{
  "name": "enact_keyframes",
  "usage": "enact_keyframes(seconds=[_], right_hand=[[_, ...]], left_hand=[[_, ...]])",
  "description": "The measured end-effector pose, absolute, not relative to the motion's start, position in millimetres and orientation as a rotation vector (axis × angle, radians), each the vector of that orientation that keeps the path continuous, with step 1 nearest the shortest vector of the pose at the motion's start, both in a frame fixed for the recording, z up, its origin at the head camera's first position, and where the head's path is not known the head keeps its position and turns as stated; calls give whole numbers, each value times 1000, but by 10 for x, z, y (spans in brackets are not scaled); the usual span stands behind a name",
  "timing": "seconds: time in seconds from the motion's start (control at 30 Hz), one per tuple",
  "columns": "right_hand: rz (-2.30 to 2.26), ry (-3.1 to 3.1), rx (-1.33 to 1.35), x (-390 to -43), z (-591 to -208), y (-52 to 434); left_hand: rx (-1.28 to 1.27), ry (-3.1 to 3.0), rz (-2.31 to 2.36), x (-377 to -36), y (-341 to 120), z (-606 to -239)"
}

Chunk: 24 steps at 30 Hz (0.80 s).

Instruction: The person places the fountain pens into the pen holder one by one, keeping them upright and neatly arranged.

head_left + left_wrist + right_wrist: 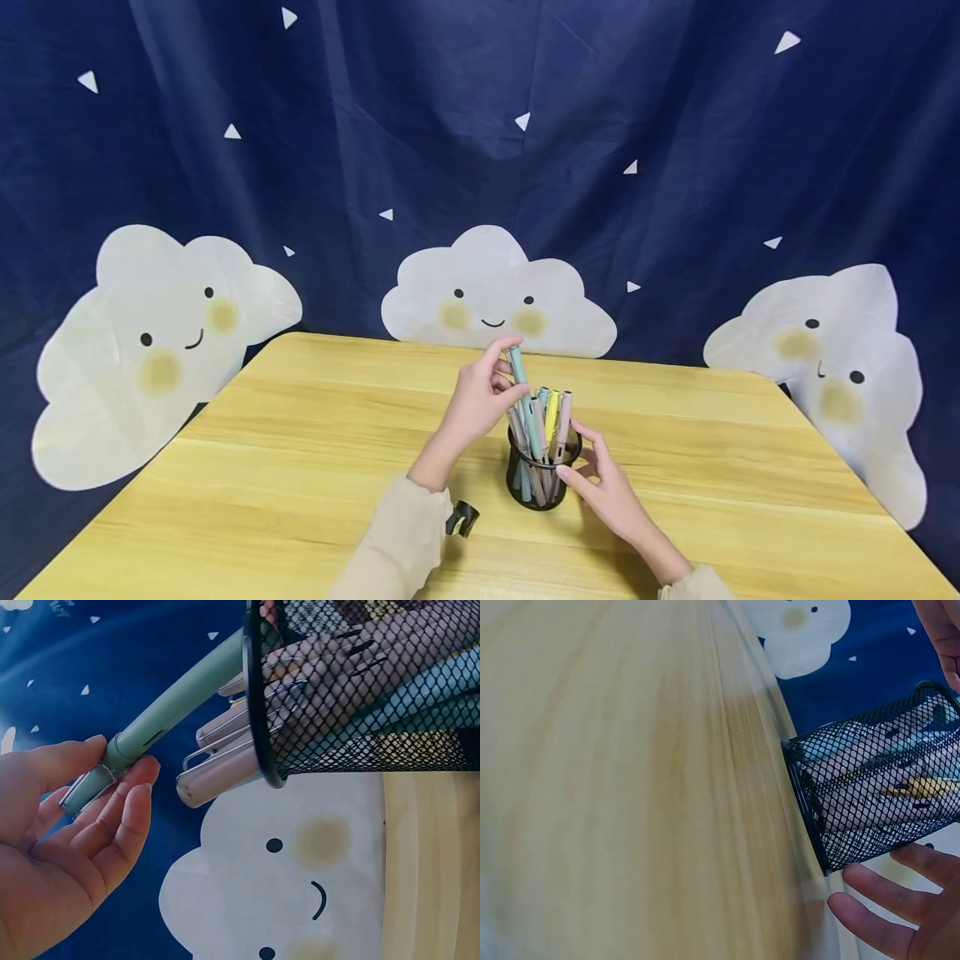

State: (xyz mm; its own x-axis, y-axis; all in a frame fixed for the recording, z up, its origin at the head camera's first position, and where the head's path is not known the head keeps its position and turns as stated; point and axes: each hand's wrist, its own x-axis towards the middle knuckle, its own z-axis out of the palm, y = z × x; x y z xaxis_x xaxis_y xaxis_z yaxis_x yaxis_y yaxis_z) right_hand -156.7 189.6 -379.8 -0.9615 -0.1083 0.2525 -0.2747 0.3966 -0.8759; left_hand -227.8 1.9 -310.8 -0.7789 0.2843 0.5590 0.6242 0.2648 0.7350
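A black mesh pen holder [517, 483] stands upright on the table, with several pens in pale pink, blue-green and yellow inside. My left hand [480, 396] pinches the top of a green pen [180, 697] between thumb and fingers, near its metal clip. That pen slants above the others, its lower part still inside the rim. On the holder's right side, my right hand [611, 492] holds it at the rim with thumb and forefinger. In the right wrist view the other fingers [885, 889] extend beside the mesh near the base.
The wooden table [285, 442] spreads around the holder. By the left sleeve shows a small black object [462, 518]. A dark blue curtain [450, 100] with smiling clouds hangs behind the table's far edge.
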Motion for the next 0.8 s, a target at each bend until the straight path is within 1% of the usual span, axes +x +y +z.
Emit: enact_keyframes(seconds=[0.23,0.8], right_hand=[[1615,-2492,326,-1569,-3809,1891],[1602,-2482,368,-1585,-3831,1896]], left_hand=[[-849,-2265,-1397,-2281,34,-3140],[-912,-2417,-1293,-2334,-5,-3270]])
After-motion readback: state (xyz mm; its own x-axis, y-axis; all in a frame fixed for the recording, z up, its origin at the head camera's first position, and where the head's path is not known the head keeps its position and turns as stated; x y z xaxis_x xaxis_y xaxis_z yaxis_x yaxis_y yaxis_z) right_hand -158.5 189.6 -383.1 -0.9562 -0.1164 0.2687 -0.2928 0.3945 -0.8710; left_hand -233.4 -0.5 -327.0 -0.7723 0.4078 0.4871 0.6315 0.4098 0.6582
